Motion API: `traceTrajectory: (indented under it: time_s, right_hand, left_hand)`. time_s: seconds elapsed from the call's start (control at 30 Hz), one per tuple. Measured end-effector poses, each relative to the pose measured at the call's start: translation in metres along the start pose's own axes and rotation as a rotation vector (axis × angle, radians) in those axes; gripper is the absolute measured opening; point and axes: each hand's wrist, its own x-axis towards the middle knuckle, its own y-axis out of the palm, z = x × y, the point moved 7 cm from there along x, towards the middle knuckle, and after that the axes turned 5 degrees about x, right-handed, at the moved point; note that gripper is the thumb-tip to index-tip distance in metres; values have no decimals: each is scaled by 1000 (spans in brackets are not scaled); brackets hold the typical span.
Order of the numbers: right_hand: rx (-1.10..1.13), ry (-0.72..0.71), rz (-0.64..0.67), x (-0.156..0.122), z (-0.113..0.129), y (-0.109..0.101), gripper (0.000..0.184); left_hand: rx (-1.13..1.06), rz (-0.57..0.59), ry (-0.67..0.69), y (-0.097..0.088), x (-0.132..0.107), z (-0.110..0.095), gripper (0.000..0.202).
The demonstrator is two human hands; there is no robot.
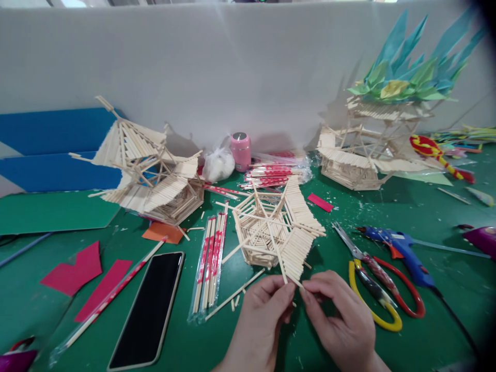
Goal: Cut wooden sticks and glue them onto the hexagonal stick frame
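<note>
In front of me stands a small open-topped stick frame (267,225), many-sided, with a web of sticks inside and two slatted roof panels (296,248) on its right side. My left hand (265,315) is closed at its near corner, thumb and finger on the end of a long stick (277,253) that slopes down from the frame's middle. My right hand (339,315) pinches the tip of a thin wooden stick (295,281) by the lowest roof panel. The fingertips of both hands nearly meet, and most of what lies between them is hidden.
Scissors (372,274) and a blue glue gun (403,253) lie to the right. Left are wrapped chopsticks (211,258), a phone (149,310) and red paper (77,268). Two larger stick pavilions (151,175) (360,155), a pink jar (241,152) and more chopsticks (275,173) stand behind.
</note>
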Motion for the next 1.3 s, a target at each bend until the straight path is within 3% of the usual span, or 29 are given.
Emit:
traceTrajectory:
  time_s: [0.47, 0.57, 0.77, 0.9, 1.07, 1.17, 1.3]
  right_hand:
    - [-18, -21, -7, -1, 4, -6, 11]
    - [-7, -42, 39, -11, 7, -7, 13]
    - [77, -82, 181, -44, 10, 6, 18]
    - [-22, 39, 244, -50, -13, 13, 13]
    - [-181, 219, 277, -39, -55, 15, 9]
    - [-202, 229, 358, -33, -61, 22, 9]
    - [-197, 223, 477, -32, -55, 33, 10]
  left_hand:
    - [39, -3, -3, 0, -2, 3, 12]
    - [87, -4, -21, -3, -5, 10, 13]
    - [263, -37, -79, -31, -10, 38, 15]
    - [577, -55, -2, -49, -16, 34, 16]
    - [1269, -75, 417, -45, -19, 3, 17]
    - [1488, -95, 527, -42, -16, 0, 18]
    - [1626, -103, 554, -41, -10, 3, 19]
